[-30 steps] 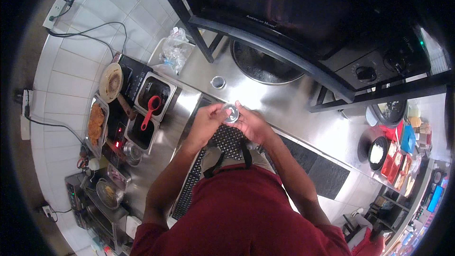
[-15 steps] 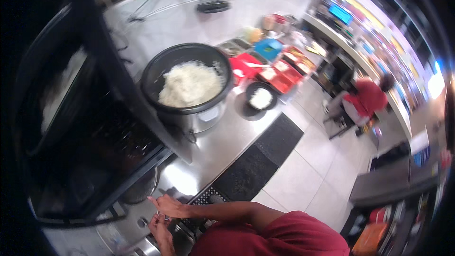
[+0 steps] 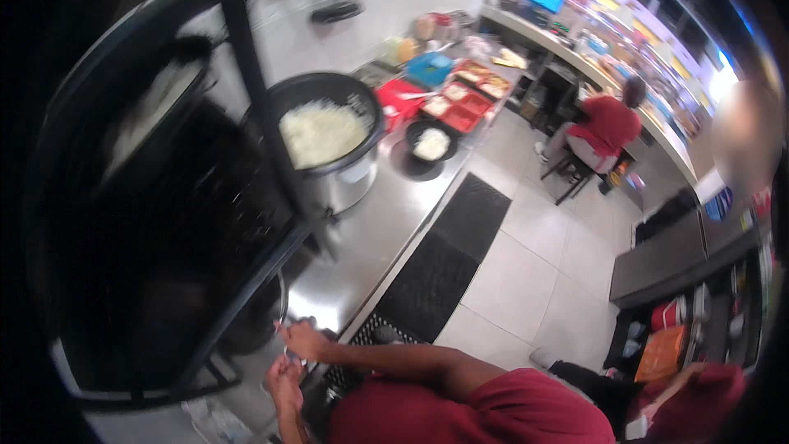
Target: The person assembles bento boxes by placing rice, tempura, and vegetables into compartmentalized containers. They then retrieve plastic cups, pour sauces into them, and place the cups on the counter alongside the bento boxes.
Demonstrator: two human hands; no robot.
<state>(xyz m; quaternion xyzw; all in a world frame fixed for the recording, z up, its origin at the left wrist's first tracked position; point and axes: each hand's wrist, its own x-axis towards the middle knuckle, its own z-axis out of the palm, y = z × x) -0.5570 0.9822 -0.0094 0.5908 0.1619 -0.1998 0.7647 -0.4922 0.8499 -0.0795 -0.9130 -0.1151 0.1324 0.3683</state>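
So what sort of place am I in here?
Probably a small restaurant kitchen: there's a big pot of cooked rice, red food trays and a long steel counter.

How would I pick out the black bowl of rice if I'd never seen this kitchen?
Start from the steel counter, then find the big open rice cooker standing on it. Just right of that, near the counter's edge, sits a small black bowl holding white rice. Its round shape and black colour set it apart from the boxy red tray just beyond.
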